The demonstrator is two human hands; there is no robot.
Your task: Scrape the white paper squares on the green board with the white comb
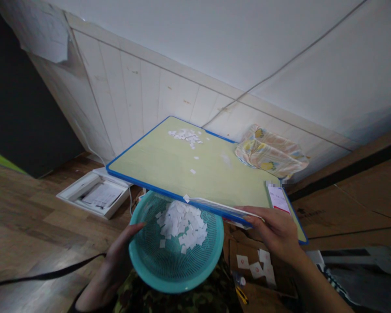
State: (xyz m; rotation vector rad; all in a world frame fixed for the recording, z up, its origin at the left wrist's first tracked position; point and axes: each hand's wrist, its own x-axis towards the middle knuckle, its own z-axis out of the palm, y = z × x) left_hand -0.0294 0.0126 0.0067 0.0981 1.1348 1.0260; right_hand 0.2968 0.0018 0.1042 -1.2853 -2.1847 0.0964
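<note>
My left hand (120, 248) grips the left rim of a round turquoise plastic basket (174, 278). Inside the basket lies a heap of small white paper squares (184, 224). My right hand (276, 230) pinches a thin white flat sheet or card (226, 206), seen nearly edge-on along the near edge of a low table (150, 163) with a yellow-green top and blue rim. One small white square (187, 198) sits on that edge just above the basket. More white pieces (186, 136) are scattered at the table's far side.
A patterned cloth-like cover (270, 152) stands at the table's far right, near a white-and-red box (278, 198). An open white box (94, 195) lies on the wooden floor. Cards (256, 270) and a yellow cutter (241, 295) are at lower right, beside cardboard boxes (355, 204).
</note>
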